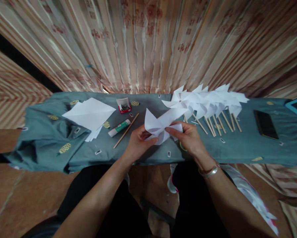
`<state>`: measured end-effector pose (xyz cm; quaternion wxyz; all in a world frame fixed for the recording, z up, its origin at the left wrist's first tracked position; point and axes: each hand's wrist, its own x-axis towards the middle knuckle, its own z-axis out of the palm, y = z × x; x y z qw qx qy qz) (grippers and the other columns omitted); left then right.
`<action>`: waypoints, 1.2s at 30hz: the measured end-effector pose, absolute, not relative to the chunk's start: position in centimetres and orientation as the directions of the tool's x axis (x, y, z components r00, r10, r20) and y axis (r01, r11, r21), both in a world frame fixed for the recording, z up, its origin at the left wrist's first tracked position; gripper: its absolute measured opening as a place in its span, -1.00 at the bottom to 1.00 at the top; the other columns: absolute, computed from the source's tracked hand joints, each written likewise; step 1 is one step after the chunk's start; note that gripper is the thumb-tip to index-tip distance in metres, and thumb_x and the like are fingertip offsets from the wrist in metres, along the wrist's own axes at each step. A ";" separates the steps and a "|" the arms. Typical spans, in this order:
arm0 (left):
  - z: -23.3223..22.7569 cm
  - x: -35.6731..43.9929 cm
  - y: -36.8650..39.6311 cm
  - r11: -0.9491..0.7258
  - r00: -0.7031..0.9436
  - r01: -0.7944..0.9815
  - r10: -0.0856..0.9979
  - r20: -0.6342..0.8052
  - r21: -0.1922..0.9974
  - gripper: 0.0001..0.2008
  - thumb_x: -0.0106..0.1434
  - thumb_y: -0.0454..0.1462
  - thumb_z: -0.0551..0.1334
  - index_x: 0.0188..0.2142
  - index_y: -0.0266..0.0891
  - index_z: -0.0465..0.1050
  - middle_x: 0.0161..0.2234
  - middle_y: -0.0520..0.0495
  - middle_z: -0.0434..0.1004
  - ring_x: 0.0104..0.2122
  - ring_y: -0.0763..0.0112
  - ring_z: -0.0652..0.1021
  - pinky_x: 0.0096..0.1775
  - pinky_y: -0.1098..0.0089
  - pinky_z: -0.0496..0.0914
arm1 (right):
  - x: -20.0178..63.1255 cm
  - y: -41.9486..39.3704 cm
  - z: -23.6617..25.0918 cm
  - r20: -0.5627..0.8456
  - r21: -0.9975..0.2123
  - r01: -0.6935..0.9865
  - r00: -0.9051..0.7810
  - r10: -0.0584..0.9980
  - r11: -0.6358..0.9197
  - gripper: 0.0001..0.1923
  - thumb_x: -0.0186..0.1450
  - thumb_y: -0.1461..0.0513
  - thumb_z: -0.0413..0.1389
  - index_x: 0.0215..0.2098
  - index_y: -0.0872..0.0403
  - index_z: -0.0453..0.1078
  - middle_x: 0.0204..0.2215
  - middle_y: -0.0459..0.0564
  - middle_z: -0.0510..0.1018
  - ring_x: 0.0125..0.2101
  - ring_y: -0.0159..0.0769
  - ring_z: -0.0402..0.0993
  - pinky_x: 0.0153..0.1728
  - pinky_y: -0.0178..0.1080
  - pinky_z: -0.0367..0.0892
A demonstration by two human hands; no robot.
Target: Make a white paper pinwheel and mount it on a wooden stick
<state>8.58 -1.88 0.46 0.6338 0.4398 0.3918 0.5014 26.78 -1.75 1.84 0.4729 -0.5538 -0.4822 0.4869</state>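
Both hands (138, 142) (188, 137) on folded paper (160, 124) (perhaps a pinwheel)

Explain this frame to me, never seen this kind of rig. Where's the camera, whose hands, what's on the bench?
There is no machine here: one camera sits on a person's head and looks down at their own bare hands. The left hand and right hand together hold a folded white paper pinwheel, each with a closed grip on it. They work over a bench draped in a grey-blue cloth. On the cloth lie a stack of white paper sheets, a glue stick, a loose wooden stick, a small red box of pins, a row of finished pinwheels on sticks and a dark phone. A striped curtain hangs behind.
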 end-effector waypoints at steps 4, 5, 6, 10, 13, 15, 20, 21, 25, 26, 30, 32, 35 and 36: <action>0.3 7.1 -2.1 0.005 0.243 -0.026 0.970 0.001 1.000 -0.66 -0.04 -0.34 0.38 -0.20 -0.28 0.55 -0.21 -0.11 0.65 -0.16 0.25 0.61 -0.04 0.23 0.48 | 27.4 -1.9 2.0 -0.071 -0.992 0.098 0.085 0.994 -0.079 -0.65 -0.06 0.00 0.39 -0.49 0.07 0.51 -0.55 -0.12 0.54 -0.57 -0.40 0.33 -0.53 -0.31 0.24; 0.2 6.6 -2.1 -0.024 0.255 0.056 0.967 0.009 0.998 -0.66 -0.01 -0.35 0.34 -0.17 -0.27 0.55 -0.19 -0.12 0.64 -0.15 0.24 0.61 -0.04 0.22 0.48 | 27.5 -1.9 2.1 -0.062 -0.992 0.108 0.084 0.995 -0.071 -0.66 -0.06 0.01 0.39 -0.49 0.07 0.51 -0.55 -0.12 0.55 -0.57 -0.40 0.34 -0.52 -0.31 0.25; 0.0 6.1 -2.1 -0.057 0.266 0.138 0.964 0.018 0.989 -0.64 0.01 -0.37 0.30 -0.13 -0.26 0.54 -0.16 -0.13 0.64 -0.14 0.24 0.60 -0.04 0.22 0.49 | 27.6 -1.9 2.1 -0.051 -0.991 0.123 0.081 0.995 -0.061 -0.67 -0.05 0.02 0.39 -0.49 0.06 0.51 -0.56 -0.12 0.55 -0.57 -0.39 0.35 -0.52 -0.31 0.26; -0.8 4.0 -1.5 -0.235 0.287 0.507 0.953 0.095 0.829 -0.60 0.10 -0.43 0.17 -0.06 -0.24 0.51 -0.11 -0.15 0.61 -0.12 0.23 0.60 -0.02 0.17 0.48 | 27.9 -2.2 2.1 -0.021 -0.984 0.173 0.062 0.998 -0.032 -0.72 -0.01 0.04 0.37 -0.46 0.05 0.53 -0.54 -0.12 0.57 -0.56 -0.37 0.37 -0.50 -0.29 0.28; -1.3 2.7 -1.0 -0.297 0.274 0.721 0.952 0.137 0.626 -0.62 0.19 -0.42 0.12 -0.01 -0.25 0.48 -0.06 -0.20 0.59 -0.08 0.19 0.59 0.01 0.14 0.47 | 27.9 -2.4 2.2 0.013 -0.979 0.206 0.062 0.998 0.000 -0.76 0.03 0.07 0.35 -0.44 0.03 0.54 -0.54 -0.12 0.58 -0.56 -0.37 0.37 -0.50 -0.29 0.27; -1.5 2.0 -0.7 -0.302 0.270 0.817 0.953 0.136 0.491 -0.63 0.22 -0.41 0.10 0.00 -0.26 0.47 -0.02 -0.24 0.58 -0.03 0.12 0.57 0.02 0.11 0.46 | 27.8 -2.5 2.3 0.032 -0.975 0.221 0.059 0.998 0.019 -0.79 0.04 0.08 0.34 -0.45 0.03 0.54 -0.55 -0.13 0.56 -0.57 -0.37 0.35 -0.52 -0.29 0.26; -1.9 1.1 -0.8 -0.326 0.307 0.900 0.945 0.113 0.289 -0.64 0.24 -0.41 0.09 0.00 -0.31 0.47 0.01 -0.28 0.57 0.01 0.03 0.54 0.05 0.07 0.43 | 27.9 -2.8 2.6 0.033 -0.973 0.230 0.045 0.998 0.022 -0.81 0.06 0.10 0.33 -0.47 0.03 0.53 -0.60 -0.15 0.52 -0.61 -0.41 0.28 -0.56 -0.31 0.19; -1.9 1.0 -0.8 -0.331 0.308 0.902 0.943 0.122 0.276 -0.64 0.24 -0.41 0.08 -0.01 -0.31 0.47 0.02 -0.28 0.56 0.02 0.03 0.53 0.05 0.07 0.43 | 27.9 -2.9 2.6 0.034 -0.972 0.235 0.043 0.999 0.023 -0.81 0.06 0.10 0.33 -0.46 0.04 0.53 -0.60 -0.15 0.51 -0.61 -0.41 0.27 -0.56 -0.31 0.17; -1.6 0.9 -1.0 -0.323 0.293 0.909 0.945 0.147 0.262 -0.65 0.25 -0.41 0.06 -0.03 -0.32 0.49 0.02 -0.30 0.56 0.03 0.00 0.51 0.03 0.06 0.44 | 28.2 -3.1 2.7 0.031 -0.969 0.245 0.030 0.999 0.023 -0.80 0.08 0.09 0.32 -0.46 0.04 0.52 -0.60 -0.16 0.50 -0.62 -0.43 0.24 -0.57 -0.32 0.14; -1.6 0.9 -1.1 -0.318 0.289 0.913 0.946 0.146 0.256 -0.65 0.25 -0.41 0.06 -0.02 -0.32 0.49 0.02 -0.30 0.56 0.03 0.00 0.51 0.02 0.07 0.44 | 28.3 -3.2 2.7 0.030 -0.969 0.245 0.024 0.999 0.023 -0.80 0.08 0.09 0.32 -0.45 0.04 0.52 -0.61 -0.16 0.49 -0.62 -0.43 0.23 -0.57 -0.32 0.13; -1.5 1.0 -1.0 -0.307 0.288 0.929 0.950 0.118 0.206 -0.64 0.25 -0.42 0.06 -0.01 -0.32 0.47 0.01 -0.26 0.56 0.01 0.03 0.51 0.02 0.13 0.44 | 28.5 -3.3 2.8 0.035 -0.966 0.255 0.014 0.999 0.030 -0.81 0.09 0.10 0.32 -0.45 0.04 0.52 -0.61 -0.16 0.50 -0.63 -0.43 0.23 -0.58 -0.32 0.14; -1.8 1.0 -0.9 -0.316 0.299 0.927 0.948 0.111 0.203 -0.63 0.25 -0.42 0.06 0.00 -0.32 0.47 0.00 -0.26 0.57 0.00 0.05 0.53 0.02 0.14 0.44 | 28.5 -3.5 2.9 0.046 -0.965 0.258 0.007 0.999 0.043 -0.82 0.11 0.11 0.32 -0.44 0.04 0.53 -0.59 -0.15 0.52 -0.62 -0.43 0.26 -0.56 -0.32 0.16; -2.3 1.1 -0.6 -0.319 0.301 0.923 0.947 0.115 0.215 -0.64 0.25 -0.42 0.07 0.00 -0.31 0.45 -0.06 -0.25 0.60 -0.05 0.10 0.56 0.00 0.16 0.45 | 28.5 -3.8 3.1 0.080 -0.962 0.260 -0.009 0.997 0.079 -0.84 0.14 0.13 0.30 -0.40 0.04 0.54 -0.54 -0.13 0.57 -0.58 -0.40 0.35 -0.53 -0.33 0.23; -2.4 1.1 -0.5 -0.311 0.293 0.926 0.949 0.112 0.215 -0.65 0.25 -0.42 0.08 -0.01 -0.31 0.45 -0.10 -0.25 0.60 -0.08 0.11 0.57 -0.02 0.17 0.46 | 28.4 -4.0 3.2 0.094 -0.958 0.269 -0.013 0.995 0.094 -0.85 0.15 0.13 0.29 -0.38 0.05 0.54 -0.52 -0.13 0.58 -0.56 -0.39 0.38 -0.53 -0.33 0.25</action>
